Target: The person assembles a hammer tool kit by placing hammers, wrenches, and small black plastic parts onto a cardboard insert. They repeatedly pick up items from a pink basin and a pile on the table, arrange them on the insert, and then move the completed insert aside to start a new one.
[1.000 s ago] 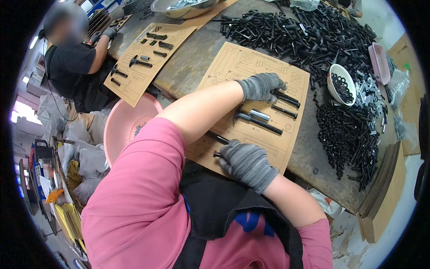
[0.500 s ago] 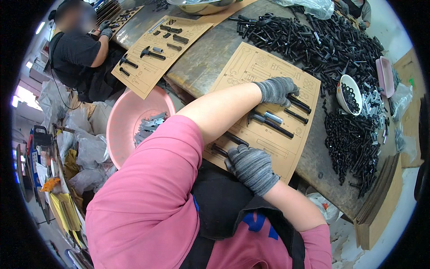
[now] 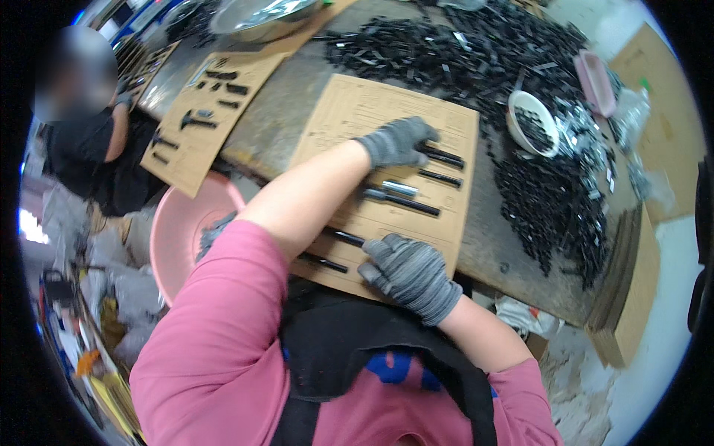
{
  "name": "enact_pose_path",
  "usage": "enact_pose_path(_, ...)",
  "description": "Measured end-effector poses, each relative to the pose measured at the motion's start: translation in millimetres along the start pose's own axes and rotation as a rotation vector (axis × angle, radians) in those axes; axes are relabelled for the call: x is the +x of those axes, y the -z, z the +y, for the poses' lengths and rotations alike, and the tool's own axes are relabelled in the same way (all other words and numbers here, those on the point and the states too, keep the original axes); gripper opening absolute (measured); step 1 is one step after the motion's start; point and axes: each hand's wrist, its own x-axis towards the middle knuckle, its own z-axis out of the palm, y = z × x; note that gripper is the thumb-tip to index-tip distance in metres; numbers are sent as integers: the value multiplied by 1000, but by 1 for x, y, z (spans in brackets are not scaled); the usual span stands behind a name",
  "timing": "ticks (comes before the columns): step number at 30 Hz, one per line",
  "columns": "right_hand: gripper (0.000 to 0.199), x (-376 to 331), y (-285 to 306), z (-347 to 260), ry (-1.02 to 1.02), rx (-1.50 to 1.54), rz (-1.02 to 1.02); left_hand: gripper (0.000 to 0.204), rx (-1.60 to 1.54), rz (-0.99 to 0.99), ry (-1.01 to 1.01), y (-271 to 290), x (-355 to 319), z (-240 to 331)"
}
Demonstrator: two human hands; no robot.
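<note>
In front of me a tan cardboard sheet (image 3: 372,108) printed with outlines lies on the metal table. My left hand (image 3: 401,141), in a grey knit glove, rests on its upper part, fingers curled down beside thick black rods (image 3: 444,157). Whatever those fingers grip is hidden. Below them lie a thinner black bolt (image 3: 440,178), a silver tube (image 3: 399,188) and a black T-shaped tool (image 3: 409,203). At the sheet's near edge my gloved right hand (image 3: 416,275) is curled, fingertips hidden, close to two black rods, one upper (image 3: 343,236) and one lower (image 3: 325,262).
Black metal parts (image 3: 446,63) form a large heap behind the sheet. On the right stand a white bowl of black rings (image 3: 513,123), a pink tray (image 3: 595,82) and stacked cardboard (image 3: 621,297). A pink basin (image 3: 167,249) is lower left. A co-worker (image 3: 82,149) sits beyond another sheet (image 3: 175,167).
The whole view has shifted, moving the scene leftward. My right hand has come away from the lower rods' ends, showing more of them. My left hand stays at the thick black rods.
</note>
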Motion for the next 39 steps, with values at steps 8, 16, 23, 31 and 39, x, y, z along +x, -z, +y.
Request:
enact_pose_path(8, 27, -108, 71, 95, -526, -165, 392, 56, -323, 47, 306, 12, 16, 4)
enact_pose_path(16, 42, -130, 83, 134, -988, -543, 56, 42, -226, -158, -7, -28, 45, 95)
enact_pose_path(23, 27, -123, 82, 150, -856, -489, 62, 29, 336, -286, -199, -79, 63, 143)
enact_pose_path(31, 19, -134, 82, 161, -731, -419, 159, 22, 398, -342, -156, -84, 69, 148)
enact_pose_path(39, 22, -128, 96, 143, -603, -395, 264, 22, 376, -289, -150, -60, 58, 150)
